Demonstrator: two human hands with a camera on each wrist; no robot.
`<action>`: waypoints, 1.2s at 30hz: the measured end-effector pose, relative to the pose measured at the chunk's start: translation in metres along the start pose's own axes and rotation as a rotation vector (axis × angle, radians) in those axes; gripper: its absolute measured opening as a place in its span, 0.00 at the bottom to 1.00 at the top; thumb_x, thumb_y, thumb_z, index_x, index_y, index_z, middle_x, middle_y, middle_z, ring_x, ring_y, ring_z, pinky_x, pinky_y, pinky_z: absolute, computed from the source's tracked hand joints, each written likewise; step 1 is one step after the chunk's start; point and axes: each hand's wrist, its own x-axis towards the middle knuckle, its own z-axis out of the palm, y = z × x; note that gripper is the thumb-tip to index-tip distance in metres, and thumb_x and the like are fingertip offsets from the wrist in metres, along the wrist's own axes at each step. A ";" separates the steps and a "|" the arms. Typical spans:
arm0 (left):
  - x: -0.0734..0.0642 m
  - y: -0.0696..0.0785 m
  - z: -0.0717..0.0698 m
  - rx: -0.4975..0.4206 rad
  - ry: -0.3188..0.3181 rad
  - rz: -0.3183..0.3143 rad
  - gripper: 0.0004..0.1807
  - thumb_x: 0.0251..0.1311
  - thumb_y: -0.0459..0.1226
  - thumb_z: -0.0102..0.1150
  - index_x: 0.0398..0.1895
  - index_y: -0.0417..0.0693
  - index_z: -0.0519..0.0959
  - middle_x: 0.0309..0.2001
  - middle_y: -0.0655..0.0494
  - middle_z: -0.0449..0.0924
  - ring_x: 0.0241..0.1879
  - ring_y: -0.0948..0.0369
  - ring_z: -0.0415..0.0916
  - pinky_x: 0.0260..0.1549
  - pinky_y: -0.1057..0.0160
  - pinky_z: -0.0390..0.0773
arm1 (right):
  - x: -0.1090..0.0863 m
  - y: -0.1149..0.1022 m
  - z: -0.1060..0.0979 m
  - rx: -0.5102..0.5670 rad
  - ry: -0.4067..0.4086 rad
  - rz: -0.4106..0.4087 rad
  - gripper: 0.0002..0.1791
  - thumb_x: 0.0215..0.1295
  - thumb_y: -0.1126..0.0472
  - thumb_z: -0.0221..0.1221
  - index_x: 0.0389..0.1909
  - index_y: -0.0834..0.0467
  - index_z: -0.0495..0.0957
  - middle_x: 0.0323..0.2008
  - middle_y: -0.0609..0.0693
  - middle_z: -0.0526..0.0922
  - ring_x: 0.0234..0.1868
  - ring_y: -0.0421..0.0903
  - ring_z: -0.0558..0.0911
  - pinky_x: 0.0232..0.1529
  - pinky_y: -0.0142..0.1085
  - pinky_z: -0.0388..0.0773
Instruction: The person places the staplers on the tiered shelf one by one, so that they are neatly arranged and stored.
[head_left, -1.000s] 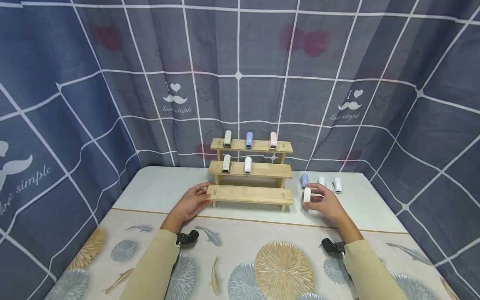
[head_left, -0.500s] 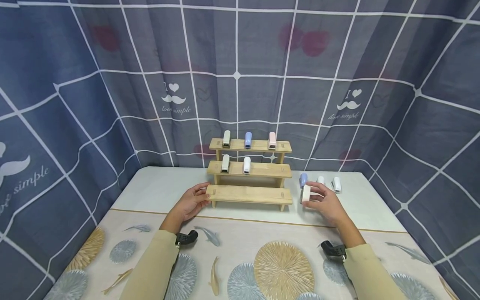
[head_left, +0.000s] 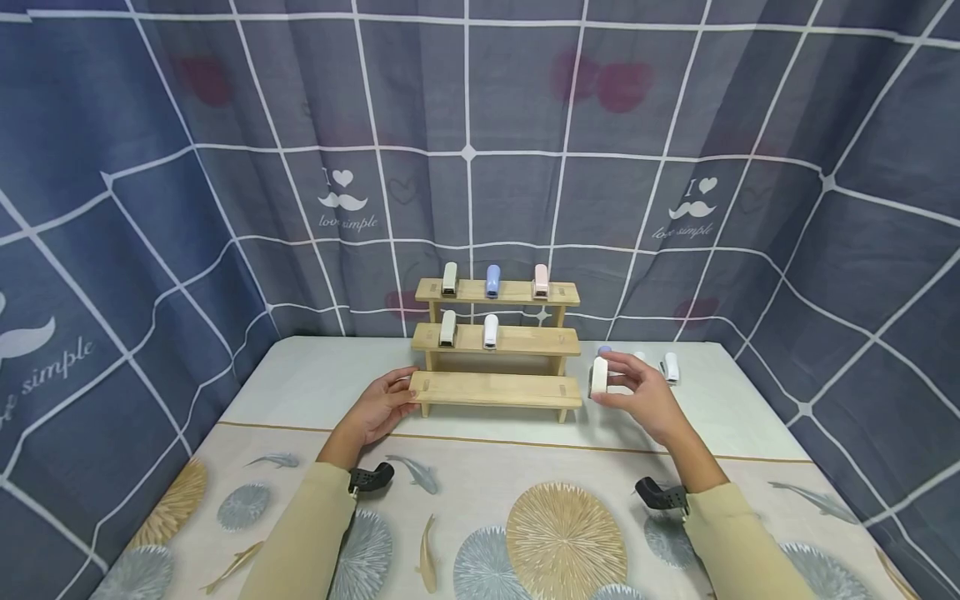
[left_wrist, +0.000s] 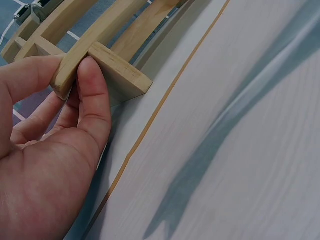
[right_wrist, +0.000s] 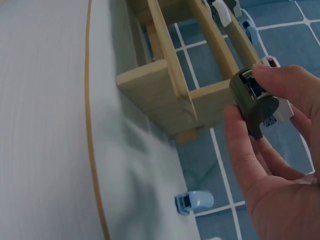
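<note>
My left hand [head_left: 378, 408] pinches the left end of the lowest step of a three-step wooden rack [head_left: 495, 387], thumb and fingers on either side of the board. To the right of that step, my right hand [head_left: 641, 398] holds a mini stapler [head_left: 599, 377] upright between thumb and fingers. Its top looks cream in the head view; in the right wrist view the stapler [right_wrist: 250, 102] shows a dark olive side. On the top step stand a pale green stapler [head_left: 450, 279], a blue one and a pink one. The middle step bears a pale green stapler [head_left: 447, 329] and a white one.
Behind my right hand on the white table [head_left: 712, 408] lie a blue stapler [right_wrist: 195, 201] and two white ones, partly hidden except the rightmost white stapler [head_left: 671, 367]. A checked curtain [head_left: 465, 200] encloses the table. A patterned cloth [head_left: 465, 500] covers the near side.
My right hand has raised the stapler and carried it slightly left toward the rack, now overlapping the blue stapler behind. My left hand stays at the rack's end.
</note>
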 end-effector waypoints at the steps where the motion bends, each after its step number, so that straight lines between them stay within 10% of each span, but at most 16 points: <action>1: 0.000 0.000 0.000 0.004 0.001 -0.001 0.36 0.69 0.22 0.51 0.79 0.35 0.54 0.50 0.56 0.76 0.42 0.64 0.79 0.41 0.71 0.83 | 0.000 -0.003 0.001 -0.002 0.002 0.002 0.45 0.53 0.63 0.77 0.72 0.55 0.70 0.67 0.63 0.75 0.53 0.39 0.82 0.46 0.28 0.84; 12: -0.001 0.000 -0.002 0.000 -0.003 0.006 0.36 0.68 0.22 0.51 0.78 0.34 0.54 0.49 0.58 0.76 0.42 0.64 0.79 0.41 0.71 0.83 | 0.013 -0.026 0.013 -0.028 -0.020 0.007 0.44 0.52 0.59 0.78 0.72 0.54 0.70 0.68 0.60 0.75 0.62 0.58 0.79 0.49 0.28 0.83; 36: 0.000 -0.001 0.000 0.003 0.009 0.004 0.36 0.68 0.22 0.52 0.78 0.35 0.54 0.50 0.57 0.76 0.41 0.64 0.79 0.40 0.71 0.83 | 0.055 -0.052 0.041 0.028 -0.101 -0.042 0.42 0.52 0.63 0.77 0.69 0.53 0.73 0.64 0.60 0.79 0.57 0.51 0.83 0.50 0.31 0.84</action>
